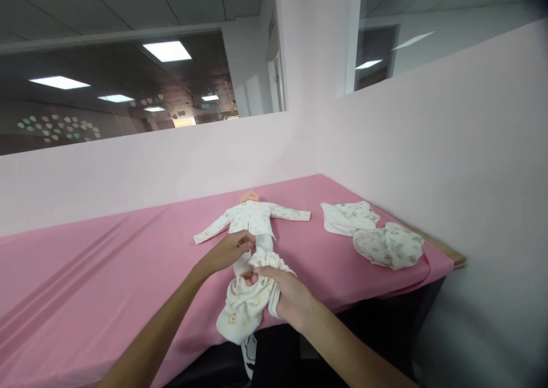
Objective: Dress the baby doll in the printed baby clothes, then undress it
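Observation:
A baby doll [249,196] lies on its back on the pink-covered table, its head toward the wall. It wears a white printed jacket [259,219] with both sleeves spread out, and its pale legs [264,243] point toward me. My right hand [293,296] is closed around white printed baby pants [242,311], bunched up by the doll's lower legs. Over the doll's legs, just below the jacket hem, is my left hand [231,248] with its fingers curled together; what they pinch, if anything, is hidden. The doll's feet are covered by the pants and my right hand.
Two crumpled white printed cloth pieces, one farther back [349,217] and one nearer [389,245], lie at the table's right end. A pink sheet [107,279] covers the table. White walls with windows stand behind it and to the right.

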Action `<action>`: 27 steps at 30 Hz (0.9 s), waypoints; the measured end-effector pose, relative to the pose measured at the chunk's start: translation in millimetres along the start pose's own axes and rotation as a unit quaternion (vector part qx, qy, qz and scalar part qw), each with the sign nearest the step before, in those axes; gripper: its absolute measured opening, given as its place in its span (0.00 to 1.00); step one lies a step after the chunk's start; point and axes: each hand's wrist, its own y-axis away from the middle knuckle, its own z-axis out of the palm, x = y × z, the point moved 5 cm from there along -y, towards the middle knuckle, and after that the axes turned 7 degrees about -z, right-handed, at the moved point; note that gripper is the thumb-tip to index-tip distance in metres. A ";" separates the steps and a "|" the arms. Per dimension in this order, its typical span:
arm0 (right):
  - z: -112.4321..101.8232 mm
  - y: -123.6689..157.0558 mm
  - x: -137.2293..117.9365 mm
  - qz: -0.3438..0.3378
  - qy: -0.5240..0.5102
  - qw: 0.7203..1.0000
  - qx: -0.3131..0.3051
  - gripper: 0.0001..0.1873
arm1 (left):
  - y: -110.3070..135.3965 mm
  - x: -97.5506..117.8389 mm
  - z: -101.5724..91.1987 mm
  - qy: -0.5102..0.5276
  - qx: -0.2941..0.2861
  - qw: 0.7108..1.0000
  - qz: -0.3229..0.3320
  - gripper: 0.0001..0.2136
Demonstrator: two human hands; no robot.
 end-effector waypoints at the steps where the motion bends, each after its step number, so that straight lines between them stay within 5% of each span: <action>1: 0.1 1.5 1.5 0.001 -0.011 1.000 0.000 0.05 | -10.4 -4.3 2.0 -0.052 0.013 0.998 0.010 0.12; 6: -1.1 7.7 3.8 -0.007 -0.066 0.998 -0.002 0.06 | -43.9 -2.9 35.8 -0.350 -0.021 0.924 0.154 0.21; 11: -4.6 8.2 5.4 -0.002 -0.080 0.997 -0.003 0.05 | -51.4 -1.0 59.4 -0.456 -0.085 0.850 0.250 0.31; 16: -6.3 8.2 9.2 0.004 -0.066 0.998 0.010 0.06 | -64.9 -10.6 73.3 -0.523 -0.045 0.793 0.310 0.22; 23: -6.2 15.3 8.3 0.011 -0.025 0.998 0.051 0.11 | -72.9 -11.2 72.6 -0.532 -0.016 0.784 0.320 0.18; 27: -8.6 15.7 8.7 0.013 -0.052 0.997 0.064 0.04 | -73.0 0.3 51.1 -0.433 0.000 0.857 0.278 0.15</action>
